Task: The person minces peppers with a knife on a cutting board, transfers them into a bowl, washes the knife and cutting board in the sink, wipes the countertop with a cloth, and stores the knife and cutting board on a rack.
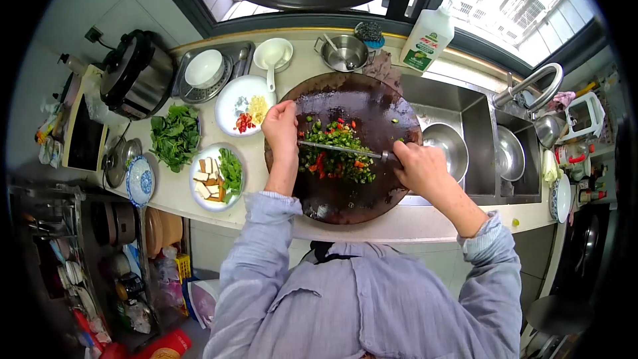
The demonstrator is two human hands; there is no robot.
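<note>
My right hand [425, 167] is wrapped around the handle of a kitchen knife [342, 148], seen nearly edge-on. Its blade lies across a pile of chopped green and red peppers [337, 163] on a round dark wooden chopping board [382, 203]. Beside the blade's far end is my left hand [281, 126], its fingers curled closed. Whether it touches the blade or holds anything cannot be made out. A few pepper bits sit apart from the pile toward the board's back and right.
Left of the board stand a plate [229, 103] with minced garlic and chopped red pepper, a plate [199, 193] with tofu-like slices and cut greens, and leafy greens [175, 134]. A sink [478, 113] with metal bowls adjoins the right. A white bottle [428, 40] stands behind.
</note>
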